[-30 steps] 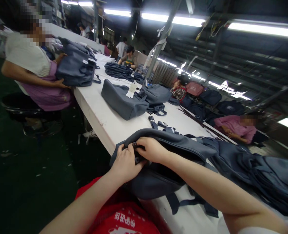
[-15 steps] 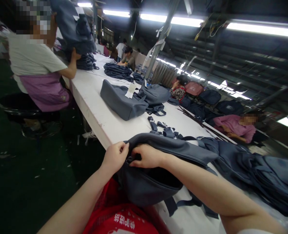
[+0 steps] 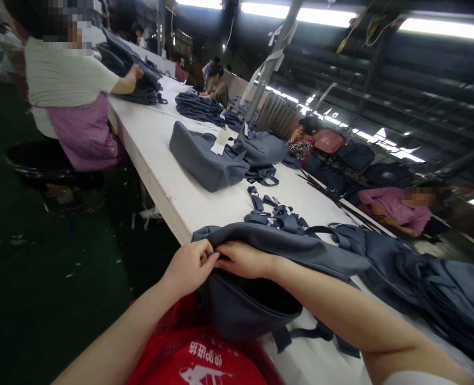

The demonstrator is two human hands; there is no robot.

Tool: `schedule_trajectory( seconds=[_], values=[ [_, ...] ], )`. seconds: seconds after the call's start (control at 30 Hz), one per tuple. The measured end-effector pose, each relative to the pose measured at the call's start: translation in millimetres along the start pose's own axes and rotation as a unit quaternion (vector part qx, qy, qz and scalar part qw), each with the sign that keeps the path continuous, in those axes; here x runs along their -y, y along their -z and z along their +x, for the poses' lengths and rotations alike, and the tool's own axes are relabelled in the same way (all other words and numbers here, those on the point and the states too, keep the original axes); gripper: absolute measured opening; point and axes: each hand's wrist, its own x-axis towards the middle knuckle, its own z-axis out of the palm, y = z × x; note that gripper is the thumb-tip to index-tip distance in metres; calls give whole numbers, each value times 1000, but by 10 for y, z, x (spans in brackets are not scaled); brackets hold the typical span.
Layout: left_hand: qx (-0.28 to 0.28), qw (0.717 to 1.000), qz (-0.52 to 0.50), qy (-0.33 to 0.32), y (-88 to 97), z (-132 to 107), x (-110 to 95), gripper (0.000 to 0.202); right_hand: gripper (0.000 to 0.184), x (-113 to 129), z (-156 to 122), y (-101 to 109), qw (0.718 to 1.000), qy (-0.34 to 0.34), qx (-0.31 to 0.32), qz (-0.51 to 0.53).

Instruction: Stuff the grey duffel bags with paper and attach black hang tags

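A blue-grey backpack (image 3: 253, 315) lies at the near table edge, against the red apron, its zip opening gaping towards me. My left hand (image 3: 191, 267) pinches the rim at the left end of this opening, fingers closed. Right beside it, my right hand (image 3: 242, 259) reaches across the opening with fingertips closed on the same edge; the two hands nearly touch. What exactly lies between the fingertips is hidden. Straps (image 3: 301, 336) hang from the backpack onto the table. Just behind it lies a heap of short strap pieces (image 3: 277, 214).
Another blue-grey bag (image 3: 208, 163) with a paper tag sits farther up the white table (image 3: 148, 144). More bags (image 3: 421, 283) are piled at right. A co-worker in a purple apron (image 3: 80, 131) stands at left by a bag stack (image 3: 140, 88); another person (image 3: 397, 208) sits at right.
My hands have come closer together at the opening's left end, and the zip end seen between them is now covered. At left, the co-worker has lowered a raised bag onto the stack.
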Motion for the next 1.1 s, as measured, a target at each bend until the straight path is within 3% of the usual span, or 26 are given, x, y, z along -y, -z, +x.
schedule_trajectory(
  seconds=[0.13,0.23,0.37,0.4,0.47,0.57,0.67,0.73,0.87,1.0,1.1],
  values=[
    [-48,986,-126,102,-62,6,47,33,27,52,-10,-70,998,-30,-43,-42],
    [-84,969,-202,112,-16,-6,185,41,27,77,-19,-134,994,-20,-57,-96],
    [-195,966,-128,115,49,-98,477,37,29,61,-21,-147,996,-3,-15,-84],
    [-191,969,-102,122,39,-126,540,33,30,53,-15,-134,998,8,-3,-67],
    [-131,977,-106,128,-25,-177,629,28,31,34,10,-93,999,28,19,-21],
    [-57,963,-224,138,-185,-229,663,28,35,7,65,-22,997,33,44,50],
    [-89,936,-301,162,-309,-273,624,31,36,-13,117,23,995,17,53,79],
    [-119,945,-266,146,-339,-311,574,28,36,-13,140,29,996,8,59,69],
    [-165,986,-10,10,-319,-380,461,16,39,20,159,9,998,6,63,-11],
    [-204,956,162,-135,-305,-392,424,15,39,55,172,15,991,30,92,-89],
    [-200,940,218,-171,-320,-385,442,16,38,59,214,28,983,54,126,-126]
  ],
)
